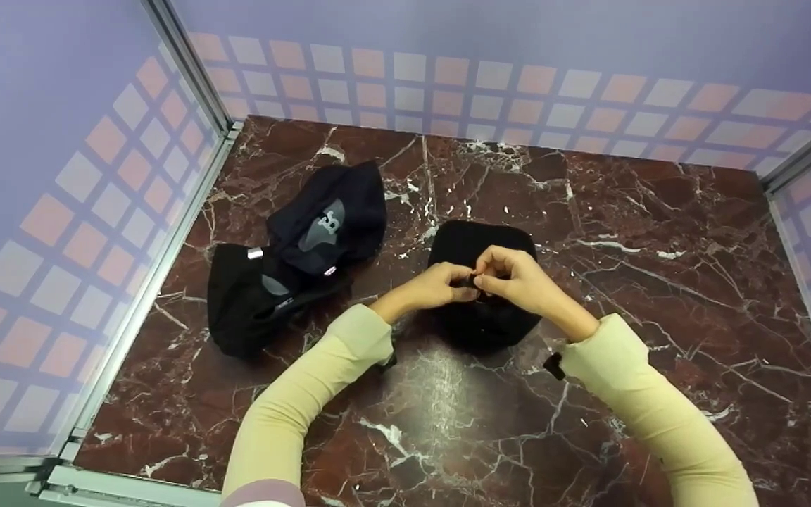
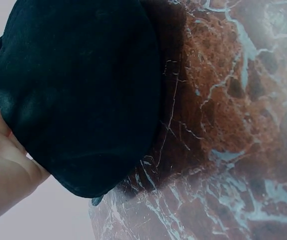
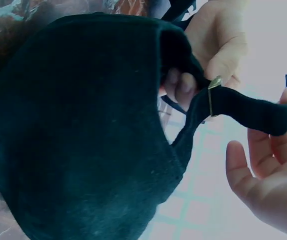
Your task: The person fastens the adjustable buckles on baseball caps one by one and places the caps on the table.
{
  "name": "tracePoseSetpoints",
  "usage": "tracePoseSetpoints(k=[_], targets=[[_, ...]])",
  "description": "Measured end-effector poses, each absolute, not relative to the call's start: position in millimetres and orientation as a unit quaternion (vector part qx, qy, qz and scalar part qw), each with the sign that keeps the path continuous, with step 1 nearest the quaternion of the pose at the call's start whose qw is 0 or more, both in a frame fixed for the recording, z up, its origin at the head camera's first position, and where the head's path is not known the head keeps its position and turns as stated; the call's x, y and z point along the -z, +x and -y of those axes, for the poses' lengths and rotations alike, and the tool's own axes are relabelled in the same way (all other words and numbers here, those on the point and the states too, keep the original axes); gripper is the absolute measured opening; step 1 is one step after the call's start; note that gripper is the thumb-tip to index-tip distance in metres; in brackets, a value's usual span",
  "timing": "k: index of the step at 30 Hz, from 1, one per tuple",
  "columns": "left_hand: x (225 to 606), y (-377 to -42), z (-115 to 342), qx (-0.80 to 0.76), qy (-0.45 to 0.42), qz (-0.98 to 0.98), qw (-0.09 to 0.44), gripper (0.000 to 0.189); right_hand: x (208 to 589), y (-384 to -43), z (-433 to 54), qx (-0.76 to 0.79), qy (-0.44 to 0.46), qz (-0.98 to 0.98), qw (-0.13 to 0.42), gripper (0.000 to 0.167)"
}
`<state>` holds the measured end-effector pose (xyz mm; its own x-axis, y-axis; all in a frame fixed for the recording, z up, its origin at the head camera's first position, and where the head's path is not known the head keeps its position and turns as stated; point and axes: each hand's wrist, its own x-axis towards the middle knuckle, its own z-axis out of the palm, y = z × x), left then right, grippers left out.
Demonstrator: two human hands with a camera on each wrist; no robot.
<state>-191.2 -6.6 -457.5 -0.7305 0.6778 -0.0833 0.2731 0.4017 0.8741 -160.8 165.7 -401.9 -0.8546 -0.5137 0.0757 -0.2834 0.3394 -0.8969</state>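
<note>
The black cap (image 1: 483,327) lies on the marble-patterned tabletop (image 1: 631,282) beneath both hands; its strap (image 3: 248,110) runs lengthwise from the brass-coloured buckle (image 3: 214,95) to the right hand (image 1: 522,278), whose curled fingers hold the far end. The left hand (image 1: 437,285) is nearer the buckle, thumb and fingers closed on the strap beside it.

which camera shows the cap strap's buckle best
The right wrist view: the buckle shows large there, with the strap through it. In the head view it cannot be made out between the left hand and right hand. The left wrist view mostly shows the cap; what may be the buckle glints at the frame's left edge.
</note>
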Motion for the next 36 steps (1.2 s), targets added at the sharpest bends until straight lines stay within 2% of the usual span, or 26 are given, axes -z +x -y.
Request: tracePoseSetpoints(k=[5, 10, 14, 27, 36], targets=[[459.3, -192.2, 6.0, -0.461, 0.301, -0.807, 0.213, 0.014, 405.4, -161.8, -167.9, 0.450, -0.223, -0.859, 0.099, 0.003], [461.1, -192.4, 6.7, -0.465, 0.307, -0.803, 0.214, 0.014, 406.2, -161.8, -168.2, 0.366, -0.238, -0.897, 0.063, 0.005], [460.9, -192.1, 6.9, -0.468, 0.310, -0.800, 0.214, 0.015, 407.1, -161.8, -166.5, 0.327, -0.238, -0.912, 0.060, 0.006], [461.3, -192.6, 8.3, -0.470, 0.319, -0.795, 0.211, 0.017, 411.0, -162.7, -164.1, 0.340, -0.219, -0.912, 0.074, 0.008], [461.3, -193.0, 9.1, -0.469, 0.322, -0.794, 0.212, 0.020, 415.7, -163.4, -165.4, 0.352, -0.254, -0.898, 0.072, 0.008]])
